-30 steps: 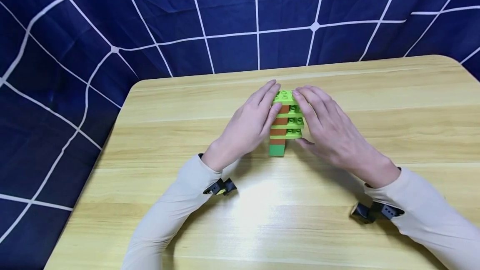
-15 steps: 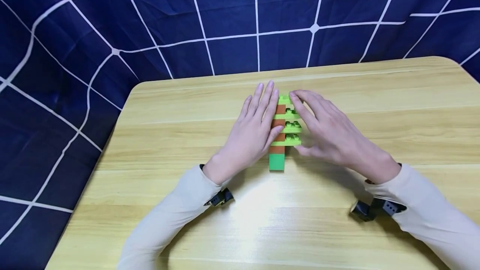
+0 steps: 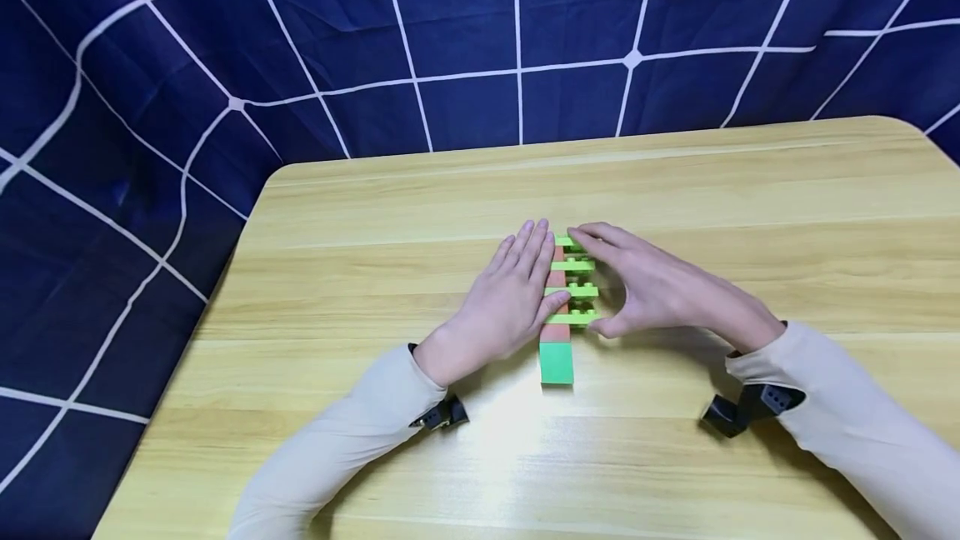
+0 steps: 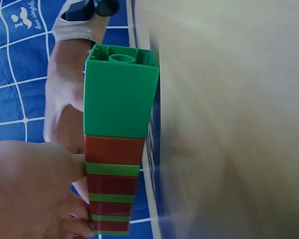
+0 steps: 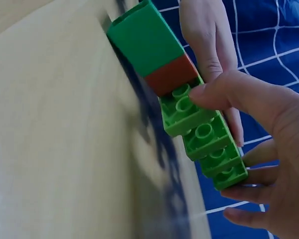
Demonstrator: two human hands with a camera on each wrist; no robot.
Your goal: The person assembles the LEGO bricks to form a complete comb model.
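A tower of toy building blocks (image 3: 557, 363) lies tipped backward, close over the tabletop. A green block forms its near end, and the hollow underside of this block (image 4: 122, 56) faces out in the left wrist view. Red blocks (image 4: 114, 150) alternate with light green plates (image 5: 187, 117) that jut out to the right. My left hand (image 3: 504, 298) rests along the tower's left side, fingers straight, with the thumb over its upper face. My right hand (image 3: 660, 277) grips the jutting plates between thumb and fingers; the thumb is at the lowest plate, the fingertips at the far one.
The pale wooden table (image 3: 360, 215) spreads around the tower on all sides. A dark blue cloth with white lines (image 3: 465, 32) hangs behind and to the left. Each wrist carries a small black camera (image 3: 723, 415).
The tower has tipped backward from near upright, and its green end has come toward me. Both hands have gone down with it, the left now lying flatter along its side.
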